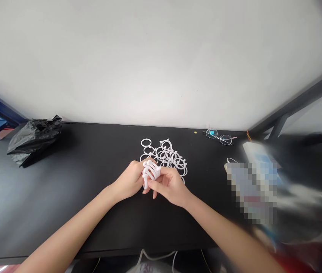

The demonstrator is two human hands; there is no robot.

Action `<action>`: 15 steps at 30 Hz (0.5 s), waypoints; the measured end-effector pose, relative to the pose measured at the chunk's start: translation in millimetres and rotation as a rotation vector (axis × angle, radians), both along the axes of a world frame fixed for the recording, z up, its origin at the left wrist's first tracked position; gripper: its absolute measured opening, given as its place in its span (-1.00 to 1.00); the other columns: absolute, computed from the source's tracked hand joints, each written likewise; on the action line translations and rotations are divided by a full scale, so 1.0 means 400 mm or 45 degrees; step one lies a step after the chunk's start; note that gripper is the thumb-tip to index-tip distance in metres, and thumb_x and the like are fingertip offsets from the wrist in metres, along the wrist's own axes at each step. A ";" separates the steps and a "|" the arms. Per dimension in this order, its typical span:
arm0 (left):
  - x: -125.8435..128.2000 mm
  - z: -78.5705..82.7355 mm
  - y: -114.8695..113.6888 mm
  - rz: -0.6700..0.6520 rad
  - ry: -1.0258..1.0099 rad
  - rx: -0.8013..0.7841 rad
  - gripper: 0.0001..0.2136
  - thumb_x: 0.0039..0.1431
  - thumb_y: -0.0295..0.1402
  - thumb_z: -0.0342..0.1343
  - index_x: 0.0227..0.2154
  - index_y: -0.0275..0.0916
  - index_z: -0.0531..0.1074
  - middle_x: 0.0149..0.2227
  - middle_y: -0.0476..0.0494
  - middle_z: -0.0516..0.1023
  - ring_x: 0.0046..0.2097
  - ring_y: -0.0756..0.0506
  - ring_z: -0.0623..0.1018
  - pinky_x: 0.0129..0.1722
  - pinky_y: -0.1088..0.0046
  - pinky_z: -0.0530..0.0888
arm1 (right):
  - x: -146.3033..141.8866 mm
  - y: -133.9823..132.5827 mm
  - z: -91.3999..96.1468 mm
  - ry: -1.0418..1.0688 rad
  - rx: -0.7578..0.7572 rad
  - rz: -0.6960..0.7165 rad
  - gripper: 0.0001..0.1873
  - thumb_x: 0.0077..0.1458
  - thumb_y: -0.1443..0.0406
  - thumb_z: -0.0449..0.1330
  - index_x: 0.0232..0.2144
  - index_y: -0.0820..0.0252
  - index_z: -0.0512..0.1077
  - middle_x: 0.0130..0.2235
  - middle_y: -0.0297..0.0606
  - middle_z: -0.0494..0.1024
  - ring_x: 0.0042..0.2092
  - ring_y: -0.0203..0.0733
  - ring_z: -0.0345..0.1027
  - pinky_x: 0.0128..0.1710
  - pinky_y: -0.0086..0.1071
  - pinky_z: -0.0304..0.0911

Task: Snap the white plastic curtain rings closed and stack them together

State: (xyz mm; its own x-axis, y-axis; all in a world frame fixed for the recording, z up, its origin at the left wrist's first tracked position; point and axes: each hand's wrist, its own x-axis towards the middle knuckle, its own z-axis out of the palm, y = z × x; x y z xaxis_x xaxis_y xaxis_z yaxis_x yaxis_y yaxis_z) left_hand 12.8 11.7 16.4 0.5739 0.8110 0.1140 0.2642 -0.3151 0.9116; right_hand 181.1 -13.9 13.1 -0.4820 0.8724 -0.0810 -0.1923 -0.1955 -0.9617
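Observation:
Both of my hands meet over the middle of a black table (64, 197). My left hand (131, 181) and my right hand (170, 185) are closed together on a small stack of white plastic rings (150, 172), fingers pinched around it. Just beyond the hands lies a loose pile of several more white rings (168, 155) on the tabletop, touching or nearly touching my fingertips.
A crumpled black plastic bag (33, 138) lies at the far left of the table. Eyeglasses (219, 137) rest near the wall at the back right. A blurred-out item (253, 185) and white cables (320, 212) occupy the right side. A white wall stands behind.

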 end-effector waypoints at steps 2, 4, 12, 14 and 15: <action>-0.001 0.000 0.002 -0.008 -0.045 -0.092 -0.85 0.17 -0.49 -0.07 -0.50 -0.26 0.30 -0.55 0.06 0.38 -0.50 0.05 0.39 -0.46 0.56 0.35 | 0.012 0.013 0.010 0.095 -0.095 0.166 -0.57 0.06 -0.01 0.30 -0.33 0.29 0.54 -0.29 -0.13 0.63 -0.35 -0.15 0.58 -0.51 -0.44 0.41; 0.000 -0.002 0.003 -0.040 -0.083 -0.190 -0.84 0.19 -0.46 -0.07 -0.50 -0.26 0.29 -0.54 0.06 0.36 -0.49 0.05 0.36 -0.46 0.55 0.33 | 0.020 0.021 0.015 0.148 -0.159 0.246 -0.48 0.17 -0.07 0.17 -0.32 0.33 0.55 -0.26 -0.06 0.64 -0.35 -0.16 0.60 -0.48 -0.45 0.41; 0.009 -0.004 -0.005 -0.079 -0.061 -0.102 -0.77 0.10 -0.61 -0.16 -0.58 -0.24 0.25 -0.68 0.10 0.36 -0.58 0.07 0.39 -0.51 0.60 0.31 | 0.017 0.018 0.012 0.026 -0.158 0.174 -0.37 0.20 -0.13 0.08 -0.43 0.36 0.53 -0.41 -0.11 0.62 -0.46 -0.22 0.56 -0.56 -0.52 0.32; 0.007 0.000 -0.002 -0.084 -0.066 -0.120 -0.79 0.12 -0.60 -0.15 -0.51 -0.25 0.31 -0.70 0.13 0.37 -0.61 0.06 0.42 -0.53 0.60 0.33 | 0.017 0.015 0.017 0.009 -0.108 0.199 -0.52 0.11 -0.05 0.24 -0.37 0.31 0.52 -0.37 -0.18 0.61 -0.42 -0.24 0.55 -0.53 -0.49 0.36; 0.005 0.003 -0.001 -0.095 -0.066 -0.123 -0.80 0.13 -0.59 -0.14 -0.45 -0.26 0.35 -0.70 0.13 0.40 -0.61 0.05 0.44 -0.53 0.60 0.35 | 0.017 0.014 0.019 0.004 -0.093 0.211 -0.58 0.08 0.00 0.30 -0.35 0.30 0.52 -0.37 -0.22 0.59 -0.42 -0.25 0.54 -0.51 -0.48 0.39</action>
State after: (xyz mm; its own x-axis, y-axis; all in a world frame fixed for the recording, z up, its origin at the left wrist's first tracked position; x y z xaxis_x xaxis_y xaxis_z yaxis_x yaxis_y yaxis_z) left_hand 15.0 11.4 17.4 0.6286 0.7747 0.0681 0.1951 -0.2418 0.9505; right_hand 188.1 -8.3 20.9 -0.6189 0.7730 -0.1396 -0.1544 -0.2941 -0.9432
